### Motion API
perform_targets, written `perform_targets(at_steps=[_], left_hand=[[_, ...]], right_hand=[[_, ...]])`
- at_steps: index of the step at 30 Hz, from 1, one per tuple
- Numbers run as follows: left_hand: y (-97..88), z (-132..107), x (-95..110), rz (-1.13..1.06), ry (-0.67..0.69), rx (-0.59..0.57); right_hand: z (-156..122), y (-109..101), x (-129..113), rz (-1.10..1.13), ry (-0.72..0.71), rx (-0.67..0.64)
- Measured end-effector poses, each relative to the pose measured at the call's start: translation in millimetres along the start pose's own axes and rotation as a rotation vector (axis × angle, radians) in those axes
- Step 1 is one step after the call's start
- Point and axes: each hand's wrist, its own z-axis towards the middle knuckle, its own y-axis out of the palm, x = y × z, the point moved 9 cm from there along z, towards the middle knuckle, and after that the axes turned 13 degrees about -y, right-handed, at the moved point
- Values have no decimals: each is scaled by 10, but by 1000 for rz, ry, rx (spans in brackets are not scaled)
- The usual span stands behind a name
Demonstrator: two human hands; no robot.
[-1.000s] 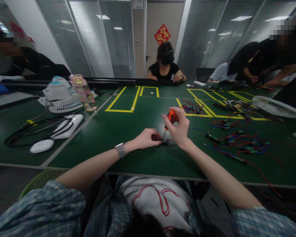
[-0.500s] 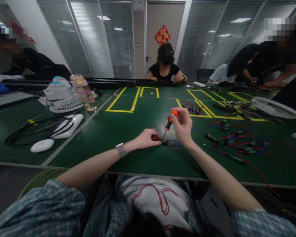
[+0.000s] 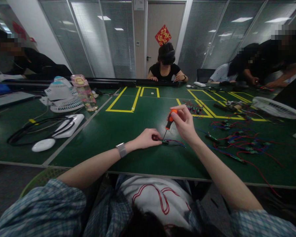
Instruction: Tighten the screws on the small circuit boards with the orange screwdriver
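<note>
My right hand (image 3: pixel 184 123) grips a small screwdriver (image 3: pixel 169 120) with an orange and black handle, held nearly upright. Its tip rests on a small dark circuit board (image 3: pixel 165 142) lying on the green table (image 3: pixel 128 131). Red and blue wires (image 3: pixel 176 142) run off the board to the right. My left hand (image 3: pixel 146 138) is curled and pinches the board's left end, holding it against the table. A watch with a grey band sits on my left wrist.
A heap of similar boards with red and blue wires (image 3: pixel 236 141) lies to the right. At left are a white fan (image 3: pixel 61 98), a bottle (image 3: pixel 85 92), black cables (image 3: pixel 37 128) and a white oval device (image 3: pixel 43 144). Other people sit at the far and side edges.
My right hand has shifted on the screwdriver handle, from wrapping its top to holding it with the fingertips, and the shaft has tilted slightly. The left hand stays on the board.
</note>
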Motion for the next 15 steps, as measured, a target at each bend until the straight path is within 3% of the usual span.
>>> perform_targets(at_steps=[15], left_hand=[[11,9,-13,-6,-5,-8]], right_hand=[[-9,136,14,235,117,-88]])
